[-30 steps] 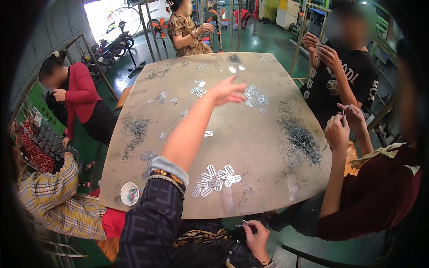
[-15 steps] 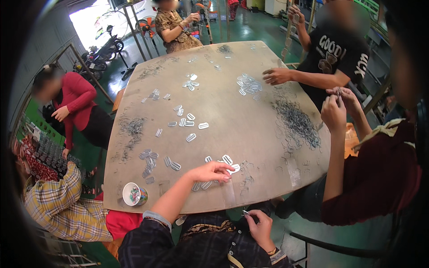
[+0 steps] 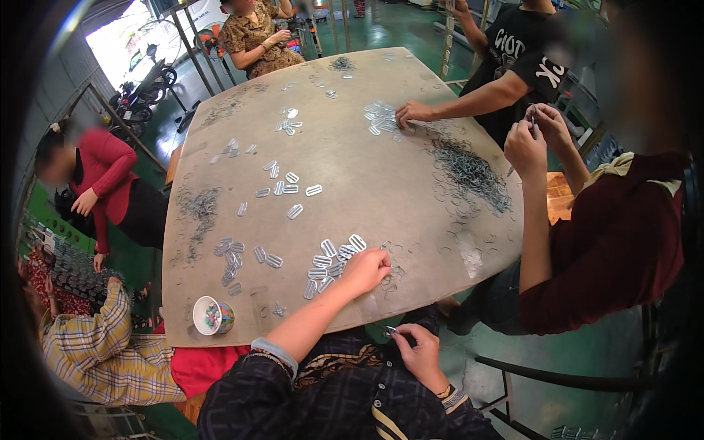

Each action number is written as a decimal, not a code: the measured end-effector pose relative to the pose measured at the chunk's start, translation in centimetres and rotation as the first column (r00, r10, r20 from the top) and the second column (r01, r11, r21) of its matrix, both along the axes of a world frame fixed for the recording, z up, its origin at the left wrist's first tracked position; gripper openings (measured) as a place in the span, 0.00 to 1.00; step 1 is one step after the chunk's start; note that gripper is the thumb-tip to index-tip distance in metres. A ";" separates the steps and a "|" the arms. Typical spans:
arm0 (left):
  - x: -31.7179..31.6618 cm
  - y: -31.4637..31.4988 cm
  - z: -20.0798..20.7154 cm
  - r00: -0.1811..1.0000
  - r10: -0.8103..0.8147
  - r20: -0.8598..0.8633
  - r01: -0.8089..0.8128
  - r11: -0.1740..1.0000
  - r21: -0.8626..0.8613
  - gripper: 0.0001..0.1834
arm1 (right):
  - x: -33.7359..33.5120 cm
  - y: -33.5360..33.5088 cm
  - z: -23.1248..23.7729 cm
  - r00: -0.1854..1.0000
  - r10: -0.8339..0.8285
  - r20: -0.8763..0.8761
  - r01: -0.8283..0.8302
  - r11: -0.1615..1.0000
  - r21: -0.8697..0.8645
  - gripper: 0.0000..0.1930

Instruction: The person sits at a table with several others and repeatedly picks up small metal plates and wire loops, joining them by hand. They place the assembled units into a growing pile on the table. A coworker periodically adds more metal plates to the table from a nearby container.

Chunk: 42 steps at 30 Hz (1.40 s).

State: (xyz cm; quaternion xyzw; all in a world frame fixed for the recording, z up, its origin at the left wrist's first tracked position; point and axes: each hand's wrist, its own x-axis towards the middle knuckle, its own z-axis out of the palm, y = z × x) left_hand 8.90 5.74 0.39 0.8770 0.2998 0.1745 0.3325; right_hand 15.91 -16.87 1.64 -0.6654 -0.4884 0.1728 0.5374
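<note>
Over the brown tabletop | left hand curled beside slotted metal ovals, cannot tell if gripping | below the edge, right hand pinching shiny metal piece

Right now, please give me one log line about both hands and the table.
Left hand: at near pile of metal buckles, grip unclear | Right hand: holding small metal piece | Table: cup at near-left corner

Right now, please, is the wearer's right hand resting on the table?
No, the right hand holds a metal piece off the table.
</note>
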 end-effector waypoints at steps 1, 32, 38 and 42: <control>0.6 -0.1 0.1 0.999 -0.001 -0.046 0.003 0.999 0.039 0.08 | -0.1 0.0 0.1 1.000 -0.002 0.003 0.002 1.000 -0.002 0.05; 6.3 1.1 1.5 1.000 -0.016 -0.025 0.020 0.985 0.169 0.03 | -0.4 0.5 -1.1 0.999 -0.049 -0.021 0.049 0.999 -0.020 0.05; -3.9 -3.0 4.6 0.970 -0.012 0.243 0.158 0.789 -0.593 0.07 | -0.8 1.0 -0.2 0.994 -0.099 -0.055 0.096 0.994 -0.050 0.05; -8.1 -5.7 6.1 0.961 -0.097 0.261 0.243 0.750 -0.615 0.06 | -1.3 1.6 0.6 0.990 -0.113 -0.081 0.109 0.993 -0.046 0.05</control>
